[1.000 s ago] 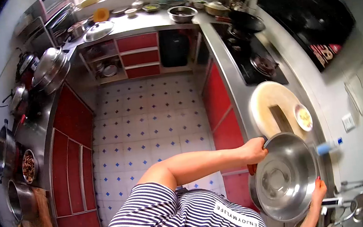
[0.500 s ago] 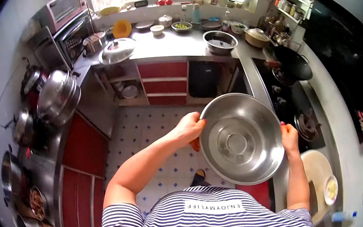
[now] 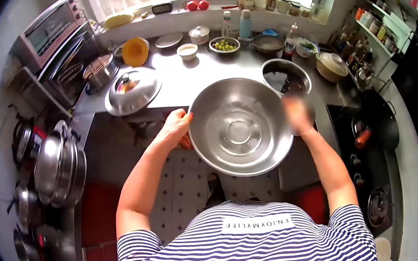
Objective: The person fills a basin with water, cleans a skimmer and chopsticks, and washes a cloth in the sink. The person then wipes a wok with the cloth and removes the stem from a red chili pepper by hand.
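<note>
Bench (image 3: 178, 81) approached: steel basin (image 3: 241, 128) had come nearer the domed lid (image 3: 134, 90), to its right.
Left hand (image 3: 172, 130) had fingers closed on the basin rim; right hand (image 3: 298, 115), blurred opposite, permitted no finding on grip.

The person's left arm (image 3: 139, 185) is slanting inward to the left side of the large steel basin (image 3: 223, 158), the elbow staying slightly bent, and the left hand (image 3: 174, 130) is clasping that rim with the thumb at the edge and the fingers lower against the outside. At the basin's right side, the right arm (image 3: 330, 167) is also angling inward, while the right hand (image 3: 298, 113) is gripping the rim, blur hiding its fingers.
</note>
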`<state>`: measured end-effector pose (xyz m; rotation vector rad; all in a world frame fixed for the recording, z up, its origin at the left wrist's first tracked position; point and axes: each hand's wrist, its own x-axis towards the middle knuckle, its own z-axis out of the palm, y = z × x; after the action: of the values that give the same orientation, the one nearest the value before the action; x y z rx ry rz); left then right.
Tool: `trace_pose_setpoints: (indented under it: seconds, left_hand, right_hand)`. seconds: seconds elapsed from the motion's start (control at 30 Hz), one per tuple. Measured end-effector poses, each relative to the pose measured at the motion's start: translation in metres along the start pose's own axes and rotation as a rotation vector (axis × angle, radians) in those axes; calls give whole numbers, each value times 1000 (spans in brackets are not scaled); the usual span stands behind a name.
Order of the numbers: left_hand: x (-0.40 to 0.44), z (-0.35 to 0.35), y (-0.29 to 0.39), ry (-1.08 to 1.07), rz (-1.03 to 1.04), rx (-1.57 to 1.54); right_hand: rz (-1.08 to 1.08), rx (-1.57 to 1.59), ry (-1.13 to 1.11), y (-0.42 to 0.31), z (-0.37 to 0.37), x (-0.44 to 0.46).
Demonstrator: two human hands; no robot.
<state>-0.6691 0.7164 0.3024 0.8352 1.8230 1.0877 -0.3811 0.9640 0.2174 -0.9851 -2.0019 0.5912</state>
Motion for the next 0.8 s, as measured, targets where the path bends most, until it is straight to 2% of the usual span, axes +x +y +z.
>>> trace_pose_setpoints:
  seconds: [0.03, 0.13, 0.2, 0.27, 0.43, 0.53, 0.67, 0.8]
  left_hand:
    - [23, -11, 5, 5, 13, -8]
    - [92, -40, 6, 6, -18, 22]
    - [136, -55, 13, 9, -34, 68]
    - [168, -67, 20, 6, -57, 83]
    - [245, -83, 21, 14, -106, 38]
    - [276, -86, 15, 20, -131, 46]
    - [300, -84, 12, 40, -181, 45]
    - [310, -82, 12, 49, -172, 37]
  right_hand:
    - [49, -10, -55, 0, 15, 20]
    - [51, -149, -15, -41, 47, 66]
    - [-40, -51, 97, -7, 87, 99]
    - [-17, 35, 112, 23, 119, 121]
    - [74, 21, 9, 104, 188, 173]
    - [-32, -52, 26, 124, 210, 191]
    - [29, 13, -7, 138, 223, 211]
    - [134, -1, -234, 140, 215, 224]
